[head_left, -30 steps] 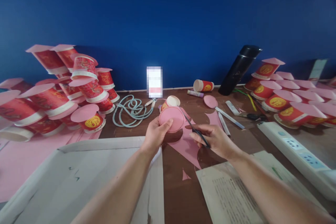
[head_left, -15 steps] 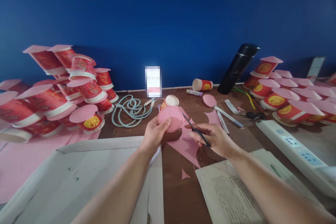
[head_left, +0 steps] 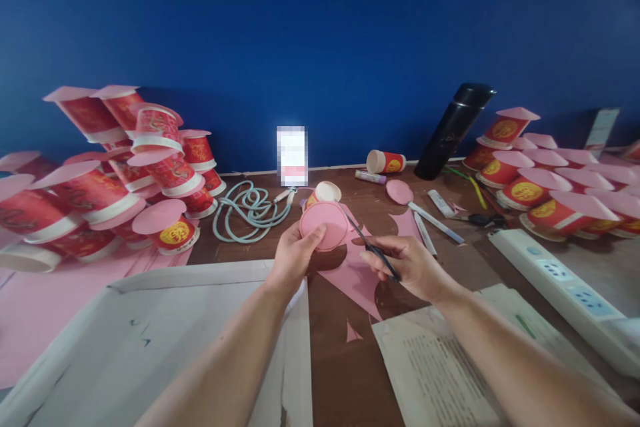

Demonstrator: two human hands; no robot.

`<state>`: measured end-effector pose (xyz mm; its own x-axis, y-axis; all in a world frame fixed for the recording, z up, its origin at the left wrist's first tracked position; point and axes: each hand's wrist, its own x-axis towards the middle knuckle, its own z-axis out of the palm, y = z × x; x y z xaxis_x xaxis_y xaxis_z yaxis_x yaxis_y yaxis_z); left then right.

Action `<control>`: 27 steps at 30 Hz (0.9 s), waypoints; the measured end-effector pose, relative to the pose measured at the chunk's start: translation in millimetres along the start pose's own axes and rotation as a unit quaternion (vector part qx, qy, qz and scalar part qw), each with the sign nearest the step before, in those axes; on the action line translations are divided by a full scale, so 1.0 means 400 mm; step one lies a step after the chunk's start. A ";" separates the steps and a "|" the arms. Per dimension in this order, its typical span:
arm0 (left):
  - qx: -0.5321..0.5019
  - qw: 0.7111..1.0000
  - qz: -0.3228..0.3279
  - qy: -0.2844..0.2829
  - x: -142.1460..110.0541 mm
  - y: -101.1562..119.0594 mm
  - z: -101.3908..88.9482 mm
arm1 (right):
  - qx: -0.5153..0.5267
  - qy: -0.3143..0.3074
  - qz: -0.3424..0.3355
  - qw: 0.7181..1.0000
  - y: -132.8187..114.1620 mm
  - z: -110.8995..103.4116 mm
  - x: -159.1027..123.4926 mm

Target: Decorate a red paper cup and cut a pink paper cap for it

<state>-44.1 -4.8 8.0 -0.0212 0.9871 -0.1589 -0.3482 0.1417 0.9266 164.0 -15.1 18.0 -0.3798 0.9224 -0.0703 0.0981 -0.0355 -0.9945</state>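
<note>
My left hand (head_left: pixel 295 250) pinches a round pink paper disc (head_left: pixel 327 221) at its left side, thumb on top. A curved line runs just inside the disc's rim. Black scissors (head_left: pixel 383 259) are in my right hand (head_left: pixel 407 263), their blades pointing up and left toward the disc's right edge. Whether the blades touch the paper I cannot tell. Below the disc lies a pink paper offcut (head_left: pixel 357 280) with curved cut edges. Behind the disc, partly covered by it, is a paper cup (head_left: pixel 327 192).
Red cups with pink paper tops are piled at left (head_left: pixel 160 173) and right (head_left: pixel 543 187). A pale cable (head_left: pixel 250 210), a lit phone (head_left: pixel 293 153), a black flask (head_left: pixel 455 130), a pen (head_left: pixel 437 223), a power strip (head_left: pixel 565 283) and a white box lid (head_left: pixel 200 340) surround my hands.
Almost nothing differs. Both hands, the disc and the scissors keep nearly the same positions.
</note>
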 end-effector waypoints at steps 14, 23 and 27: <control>0.002 1.000 0.009 0.010 0.002 0.000 -0.003 | 0.012 -0.005 0.008 1.000 0.013 -0.008 0.001; -0.004 1.000 0.008 0.006 -0.004 0.006 0.002 | 0.004 -0.003 0.010 1.000 0.006 -0.008 -0.002; -0.007 1.000 0.008 0.010 -0.005 0.007 0.004 | 0.002 -0.003 0.010 1.000 0.000 -0.005 -0.002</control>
<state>-43.4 -6.3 11.4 -0.0448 0.9874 -0.1517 -0.3605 0.1256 0.9243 166.1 -15.3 18.0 -0.3824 0.9195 -0.0904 0.1025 -0.0550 -0.9932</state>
